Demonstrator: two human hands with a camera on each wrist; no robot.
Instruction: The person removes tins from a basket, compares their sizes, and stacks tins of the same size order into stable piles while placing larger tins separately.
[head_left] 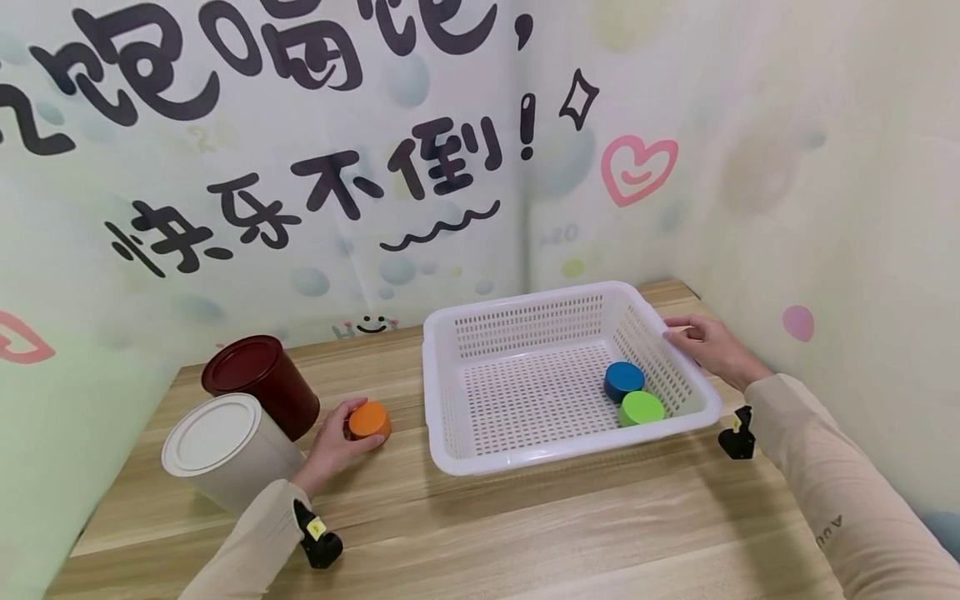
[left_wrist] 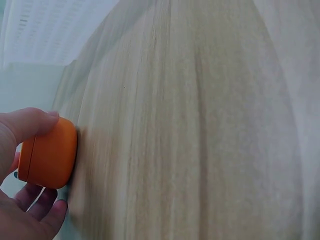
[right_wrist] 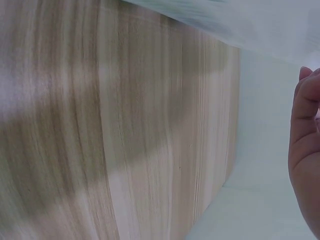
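My left hand holds a small round orange case between thumb and fingers at the left of the table. In the left wrist view, a thin seam runs around the orange case, which stands against the wood. My right hand grips the right rim of a white plastic basket with perforated walls. Inside that basket, a blue round case and a green round case sit side by side near the right wall. Only part of the right hand shows in the right wrist view.
A dark red canister and a white lidded canister stand close together, left of my left hand. The wooden table meets a printed wall covering behind and at both sides.
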